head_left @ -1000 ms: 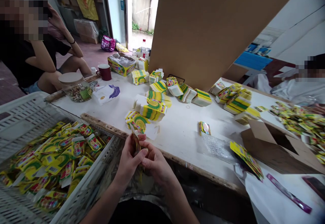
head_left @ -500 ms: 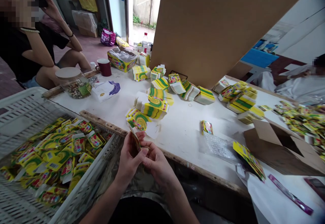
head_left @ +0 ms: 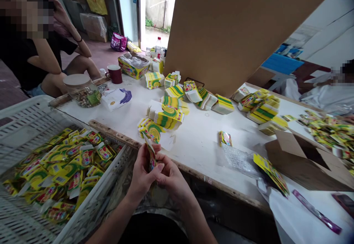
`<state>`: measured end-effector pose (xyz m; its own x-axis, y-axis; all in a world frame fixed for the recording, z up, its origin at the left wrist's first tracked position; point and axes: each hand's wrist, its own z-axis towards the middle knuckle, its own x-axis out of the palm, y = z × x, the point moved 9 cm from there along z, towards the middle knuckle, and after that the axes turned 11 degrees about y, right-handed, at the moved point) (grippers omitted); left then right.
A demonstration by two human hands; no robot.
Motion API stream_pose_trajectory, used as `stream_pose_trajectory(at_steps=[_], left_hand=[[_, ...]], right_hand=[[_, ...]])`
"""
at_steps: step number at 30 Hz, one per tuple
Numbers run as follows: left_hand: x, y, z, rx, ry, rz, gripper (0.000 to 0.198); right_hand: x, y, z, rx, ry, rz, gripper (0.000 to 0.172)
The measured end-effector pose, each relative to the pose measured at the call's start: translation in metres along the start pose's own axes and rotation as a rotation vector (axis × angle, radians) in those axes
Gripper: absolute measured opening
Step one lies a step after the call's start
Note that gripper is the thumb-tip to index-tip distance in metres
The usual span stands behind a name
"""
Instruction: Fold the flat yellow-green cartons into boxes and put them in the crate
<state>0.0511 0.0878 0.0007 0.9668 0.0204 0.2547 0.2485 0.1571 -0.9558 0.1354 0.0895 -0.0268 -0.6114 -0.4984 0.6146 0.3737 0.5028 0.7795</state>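
A small yellow carton (head_left: 151, 152) with a raised white end flap stands between my hands, just off the table's front edge. My left hand (head_left: 142, 174) is closed around its side. My right hand (head_left: 168, 172) pinches its lower end, the fingers partly hidden behind the thumb. Just beyond, a few flat yellow-green cartons (head_left: 151, 129) lie on the white table (head_left: 193, 144), beside a longer row of flattened cartons (head_left: 167, 115). To my left, a white plastic crate (head_left: 91, 199) holds many similar small cartons (head_left: 59, 163).
Bundles of cartons (head_left: 177, 92) line the table's back by a big cardboard sheet (head_left: 215, 34). A jar (head_left: 83, 93), tissue pack (head_left: 116, 98) and mug (head_left: 114, 74) stand left. Right are bubble wrap (head_left: 240, 159) and an open cardboard box (head_left: 306, 163). A person sits at far left.
The carton now stands a little more upright and shows more of its printed side. Both hands stay on it, with the fingers slightly shifted. The view has moved slightly.
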Motion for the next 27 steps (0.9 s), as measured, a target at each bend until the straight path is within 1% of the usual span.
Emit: stream_pose_trajectory(at_steps=[5,8,11,13,16,22,25,27], left_hand=[[0.004,0.002,-0.002,-0.032,0.058,-0.036,0.056],[0.005,0.0,-0.002,-0.032,0.066,0.002,0.056],[0.005,-0.007,-0.002,0.001,0.021,0.043,0.059],[0.006,-0.011,-0.002,0.025,0.0,0.068,0.063],[0.009,-0.014,-0.003,0.043,-0.002,0.117,0.065],[0.006,-0.013,-0.004,0.05,-0.037,0.171,0.06],[0.003,-0.015,-0.003,0.053,-0.045,0.189,0.059],[0.002,-0.015,-0.002,0.034,-0.028,0.19,0.06]], right_hand=[[0.008,0.007,-0.003,0.017,0.083,-0.068,0.052],[0.006,0.007,-0.005,0.025,0.073,-0.071,0.054],[0.0,0.003,-0.007,0.003,0.034,-0.024,0.058],[-0.003,-0.003,-0.007,-0.005,0.027,-0.005,0.054],[-0.005,-0.01,-0.008,-0.006,0.044,-0.012,0.044],[-0.001,-0.014,-0.007,-0.043,0.075,0.066,0.04],[0.0,-0.012,-0.006,-0.063,0.094,0.044,0.037],[0.0,-0.011,-0.005,-0.057,0.111,0.031,0.035]])
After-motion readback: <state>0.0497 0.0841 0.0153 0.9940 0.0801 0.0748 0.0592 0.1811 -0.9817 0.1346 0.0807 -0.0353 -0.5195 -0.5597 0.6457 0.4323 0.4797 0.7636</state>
